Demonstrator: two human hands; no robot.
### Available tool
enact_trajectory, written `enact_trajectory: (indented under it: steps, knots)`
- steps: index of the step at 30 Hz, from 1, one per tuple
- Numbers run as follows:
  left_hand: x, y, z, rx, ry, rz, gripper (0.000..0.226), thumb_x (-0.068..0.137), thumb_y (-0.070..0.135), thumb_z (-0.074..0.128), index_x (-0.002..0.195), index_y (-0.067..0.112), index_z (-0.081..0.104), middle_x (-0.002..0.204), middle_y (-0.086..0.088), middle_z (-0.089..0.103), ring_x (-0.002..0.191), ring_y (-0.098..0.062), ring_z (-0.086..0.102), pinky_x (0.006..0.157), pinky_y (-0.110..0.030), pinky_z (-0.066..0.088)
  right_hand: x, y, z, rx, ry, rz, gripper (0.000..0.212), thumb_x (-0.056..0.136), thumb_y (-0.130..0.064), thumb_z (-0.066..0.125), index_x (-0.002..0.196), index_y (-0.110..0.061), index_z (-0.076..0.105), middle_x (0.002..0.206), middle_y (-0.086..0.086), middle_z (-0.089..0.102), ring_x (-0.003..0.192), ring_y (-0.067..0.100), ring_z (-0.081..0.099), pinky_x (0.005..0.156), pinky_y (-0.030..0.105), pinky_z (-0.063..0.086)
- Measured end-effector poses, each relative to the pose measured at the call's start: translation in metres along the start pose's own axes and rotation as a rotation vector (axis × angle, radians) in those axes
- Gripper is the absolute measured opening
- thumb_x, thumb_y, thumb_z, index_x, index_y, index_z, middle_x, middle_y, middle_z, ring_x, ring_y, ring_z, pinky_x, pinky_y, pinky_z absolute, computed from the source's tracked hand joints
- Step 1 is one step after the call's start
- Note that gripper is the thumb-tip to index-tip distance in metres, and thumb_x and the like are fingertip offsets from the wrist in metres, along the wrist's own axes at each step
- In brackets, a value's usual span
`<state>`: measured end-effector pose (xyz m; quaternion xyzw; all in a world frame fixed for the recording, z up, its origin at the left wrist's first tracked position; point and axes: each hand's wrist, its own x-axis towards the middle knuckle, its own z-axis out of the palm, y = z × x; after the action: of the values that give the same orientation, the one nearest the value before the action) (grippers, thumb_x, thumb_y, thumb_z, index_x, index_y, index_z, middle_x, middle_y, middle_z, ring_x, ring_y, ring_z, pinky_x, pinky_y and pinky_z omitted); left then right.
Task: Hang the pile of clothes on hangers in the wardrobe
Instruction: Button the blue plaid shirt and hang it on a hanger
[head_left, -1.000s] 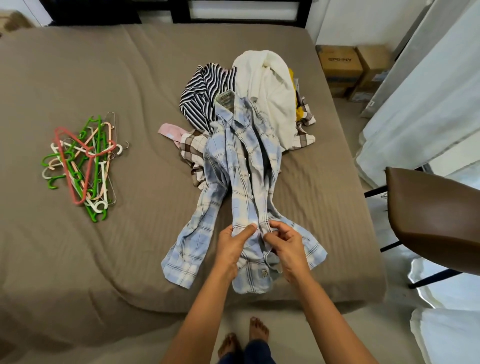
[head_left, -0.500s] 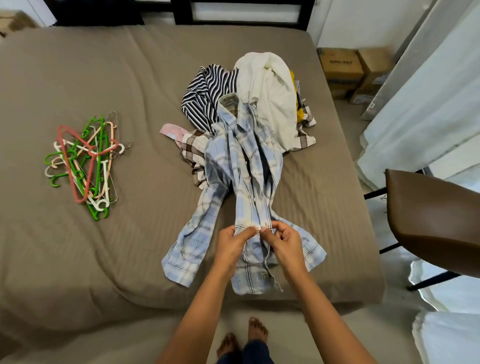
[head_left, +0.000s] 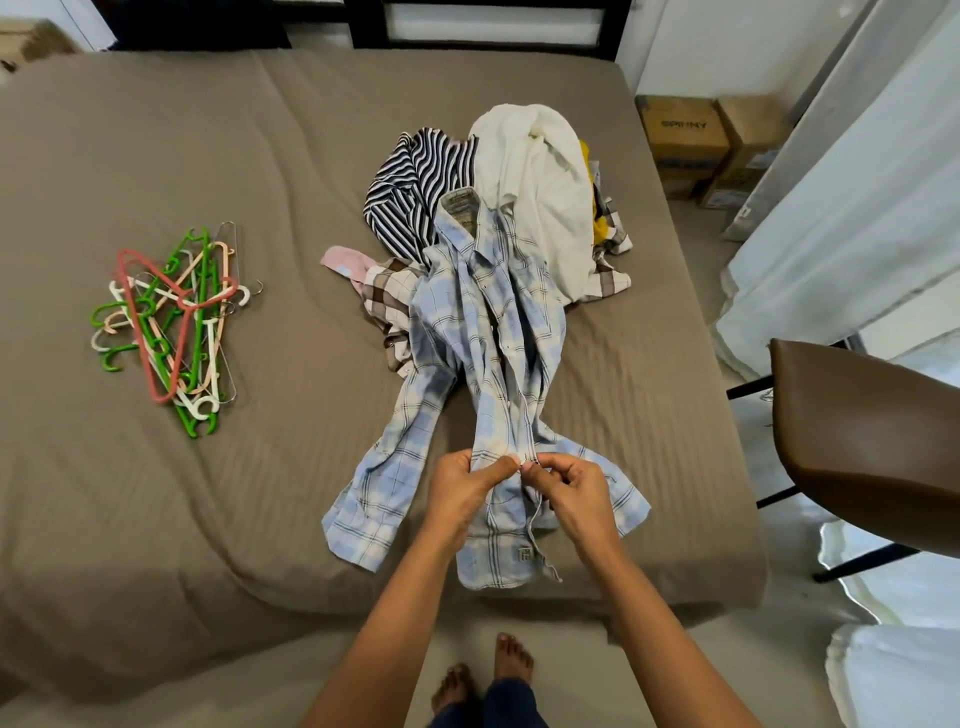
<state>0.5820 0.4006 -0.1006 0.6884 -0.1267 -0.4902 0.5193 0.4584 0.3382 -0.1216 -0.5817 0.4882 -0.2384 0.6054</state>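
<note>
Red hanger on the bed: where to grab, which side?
Probably the long straight bar of the red hanger, pinched from above at the left edge of the hanger pile: it lies flat on top there, while its hook end sits among the others.

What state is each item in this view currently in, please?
blue plaid shirt, lying crumpled lengthwise on the bed, front edge pinched near the hem.
left hand grip, pinching the shirt's front edge.
right hand grip, pinching the same edge beside the left.
hangers, tangled heap on the bed, untouched.
clothes pile, heaped beyond the shirt's collar.
cardboard boxes, closed, on the floor.
</note>
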Motion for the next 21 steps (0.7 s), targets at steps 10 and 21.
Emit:
enact_trajectory:
  steps: [10,21]
  knots:
    - [0.003,-0.002,0.007,0.255,0.077,0.086,0.018,0.079,0.018,0.074,0.065,0.012,0.064,0.056,0.002,0.060,0.050,-0.005,0.053,0.049,-0.017,0.040,-0.005,0.003,-0.001,-0.215,0.088,-0.136,0.008,0.082,-0.014,0.071,0.077,-0.020,0.071,0.068,-0.006,0.064,0.062,0.005,0.056,0.060,0.014,0.043]
    - [0.005,-0.003,0.013,0.380,0.054,0.152,0.022,0.079,0.025,0.074,0.085,0.004,0.071,0.078,-0.011,0.072,0.074,-0.024,0.068,0.068,-0.039,0.053,-0.018,-0.001,0.002,0.014,0.203,-0.058,0.022,0.089,-0.012,0.062,0.069,-0.011,0.070,0.058,0.001,0.065,0.054,0.011,0.059,0.054,0.026,0.050]
